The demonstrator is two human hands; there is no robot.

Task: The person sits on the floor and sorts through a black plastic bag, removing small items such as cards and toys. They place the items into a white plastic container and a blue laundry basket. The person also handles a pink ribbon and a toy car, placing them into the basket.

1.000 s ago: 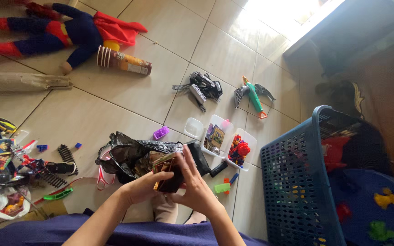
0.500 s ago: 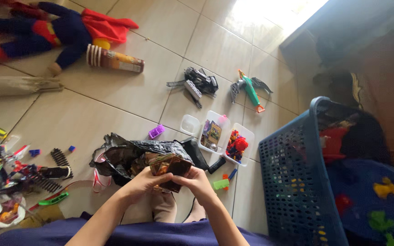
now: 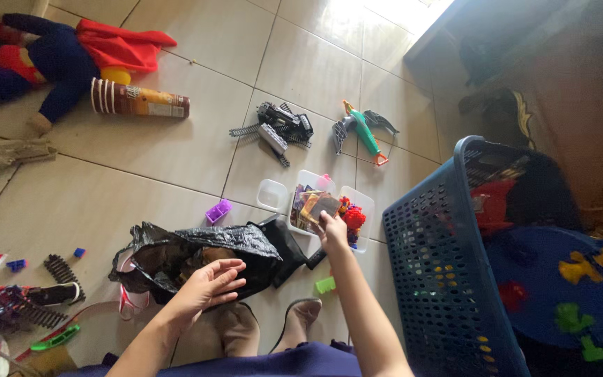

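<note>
Head view: my right hand (image 3: 332, 230) sets a flat brown card piece (image 3: 317, 206) at the clear tray (image 3: 306, 178) on the tiled floor (image 3: 162, 160).

I judge the step in hand to be the placing: my right grip is pinched narrow on the piece, right over the tray's middle compartment at about one o'clock from my knees. My left hand (image 3: 207, 286) hangs with fingers spread wide, holding nothing, just above the black plastic bag (image 3: 197, 251) at eleven o'clock. The next move would call for loosening the pinch once the piece lies flat among the others. The piece looks thin, squarish, brownish with a dull sheen; its print is too small to tell. A blue basket (image 3: 441, 279) stands at three o'clock, and red blocks (image 3: 352, 216) fill the tray's right compartment.
</note>
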